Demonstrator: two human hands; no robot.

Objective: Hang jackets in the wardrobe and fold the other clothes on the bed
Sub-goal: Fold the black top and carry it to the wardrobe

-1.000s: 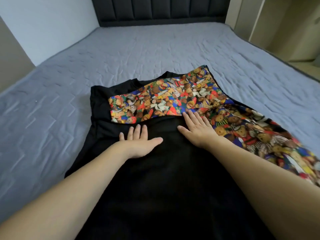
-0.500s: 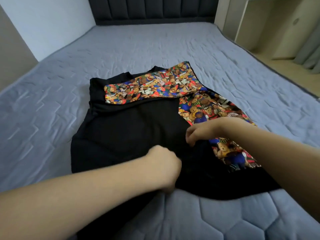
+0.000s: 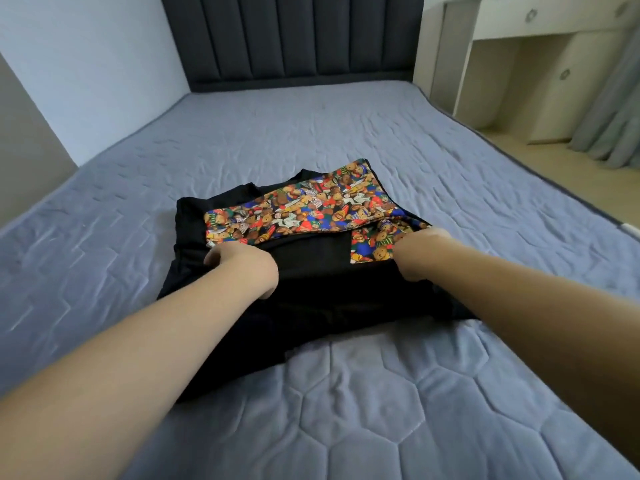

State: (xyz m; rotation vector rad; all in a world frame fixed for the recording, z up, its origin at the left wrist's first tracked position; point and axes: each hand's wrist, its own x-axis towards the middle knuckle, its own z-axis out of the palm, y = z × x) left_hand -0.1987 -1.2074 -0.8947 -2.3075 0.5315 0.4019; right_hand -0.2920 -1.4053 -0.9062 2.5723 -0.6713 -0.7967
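A black garment (image 3: 311, 271) with colourful teddy-bear print sleeves (image 3: 311, 209) lies in the middle of the grey-blue quilted bed (image 3: 381, 393). Its lower part is folded up over the body. My left hand (image 3: 242, 265) grips the folded black edge on the left, fingers curled under the cloth. On the right, my right hand (image 3: 415, 251) grips the same folded edge beside the printed sleeve. The fingertips of both hands are hidden in the fabric.
A dark padded headboard (image 3: 294, 39) stands at the far end of the bed. A white dresser (image 3: 536, 57) and grey curtain (image 3: 616, 109) are at the right, past the bed's edge. A wall runs along the left side.
Both hands left the flat cloth, took hold of the garment's lower edge and carried it up towards the printed sleeves. The right sleeve is now mostly covered.
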